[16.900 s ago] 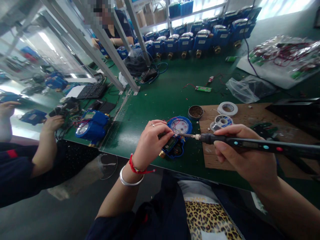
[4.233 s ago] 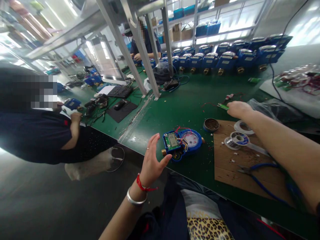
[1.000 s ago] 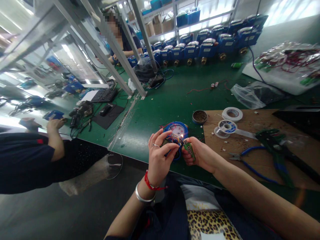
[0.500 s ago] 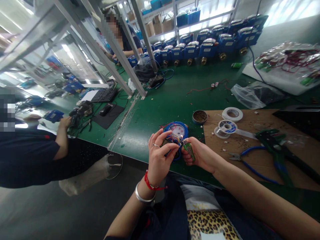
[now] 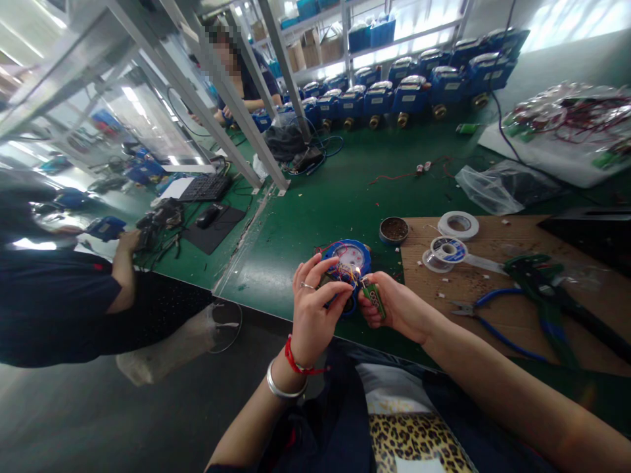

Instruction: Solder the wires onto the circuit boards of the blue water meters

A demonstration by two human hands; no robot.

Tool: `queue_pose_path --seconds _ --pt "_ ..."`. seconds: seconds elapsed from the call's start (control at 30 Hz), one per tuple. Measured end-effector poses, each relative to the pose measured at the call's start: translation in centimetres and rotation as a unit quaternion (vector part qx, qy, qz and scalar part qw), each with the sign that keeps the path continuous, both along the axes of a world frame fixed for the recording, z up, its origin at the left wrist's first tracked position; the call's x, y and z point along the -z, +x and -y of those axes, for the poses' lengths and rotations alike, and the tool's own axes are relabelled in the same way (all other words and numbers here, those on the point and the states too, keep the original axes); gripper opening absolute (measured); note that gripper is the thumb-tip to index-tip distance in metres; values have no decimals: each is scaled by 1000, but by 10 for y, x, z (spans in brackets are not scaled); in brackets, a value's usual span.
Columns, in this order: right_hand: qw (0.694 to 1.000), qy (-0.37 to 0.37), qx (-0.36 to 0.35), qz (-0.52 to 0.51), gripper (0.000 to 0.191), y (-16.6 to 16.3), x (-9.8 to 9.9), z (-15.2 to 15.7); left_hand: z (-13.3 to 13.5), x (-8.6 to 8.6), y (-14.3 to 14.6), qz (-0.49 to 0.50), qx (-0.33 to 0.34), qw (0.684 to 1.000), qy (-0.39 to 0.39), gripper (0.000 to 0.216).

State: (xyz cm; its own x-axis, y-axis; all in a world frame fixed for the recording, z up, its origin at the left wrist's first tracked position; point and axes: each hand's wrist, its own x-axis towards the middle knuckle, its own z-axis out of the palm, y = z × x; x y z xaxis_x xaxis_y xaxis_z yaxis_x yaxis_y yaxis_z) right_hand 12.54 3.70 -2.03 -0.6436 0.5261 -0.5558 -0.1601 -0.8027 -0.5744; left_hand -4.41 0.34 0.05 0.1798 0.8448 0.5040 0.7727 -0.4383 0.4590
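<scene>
A blue water meter (image 5: 351, 256) with a white dial and loose coloured wires lies at the near edge of the green bench (image 5: 340, 190). My left hand (image 5: 313, 312) pinches the wires over the meter's near side. My right hand (image 5: 397, 309) grips a green lighter (image 5: 373, 297), and a small flame burns at its tip right beside the wires. The two hands almost touch.
A wooden board (image 5: 497, 289) to the right carries solder spools (image 5: 446, 251), a tape roll (image 5: 458, 225), blue pliers (image 5: 493, 309) and green strippers (image 5: 535, 276). A small tin (image 5: 394, 230) stands behind the meter. Blue meters (image 5: 404, 92) line the back. One person (image 5: 59, 302) sits at left, another (image 5: 241, 79) at the far bench.
My hands keep their places at the meter; the lighter's flame went out half a second ago and burns again now. The person at left has shifted an arm.
</scene>
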Motion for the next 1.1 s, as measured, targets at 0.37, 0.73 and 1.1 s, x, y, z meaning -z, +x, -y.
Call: queue_pose_path --seconds 0.37,0.73,1.1 --pt "1000 28 4 6 42 1 4 4 1 0 0 -7 -7 1000 -4 9" --pt "999 36 -7 2 44 3 6 5 1 -2 1 -6 -12 1000 -8 9" --pt "999 42 -7 6 43 2 10 4 2 -2 2 -5 -13 1000 -9 9"
